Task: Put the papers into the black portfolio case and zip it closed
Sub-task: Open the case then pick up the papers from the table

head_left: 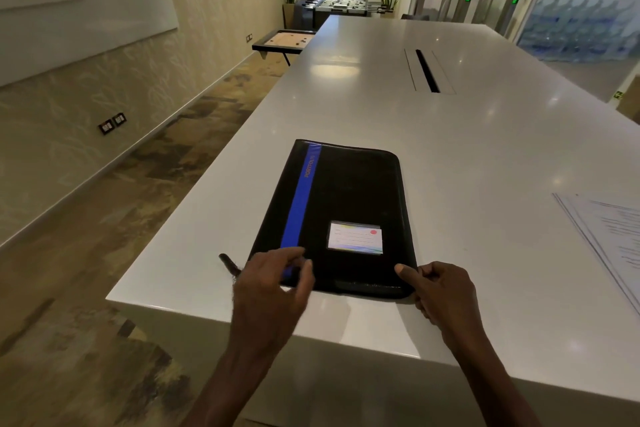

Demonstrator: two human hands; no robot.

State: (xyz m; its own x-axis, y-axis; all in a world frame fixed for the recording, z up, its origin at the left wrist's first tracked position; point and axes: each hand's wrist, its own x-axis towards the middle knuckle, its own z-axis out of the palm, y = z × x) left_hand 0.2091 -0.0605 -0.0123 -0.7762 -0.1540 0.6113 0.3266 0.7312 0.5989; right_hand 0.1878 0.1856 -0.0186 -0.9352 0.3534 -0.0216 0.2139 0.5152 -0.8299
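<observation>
Nearest: left hand [273, 282], fingers loosely spread over closed black portfolio case [341, 211]'s near left corner; right hand [441, 288], fingers curled, thumb at near right corner. Farther right, well apart: papers [613, 236] on white table [450, 135].

Closed black portfolio case [346, 204] with a blue stripe and card window lies flat; white papers [613, 236] lie well apart, at right.

The black portfolio case [341, 215] lies closed on the white table [467, 135]. The left hand [272, 282] hovers at its near left corner, the right hand [441, 289] touches its near right corner. The papers [609, 236] lie well apart, at right.
</observation>
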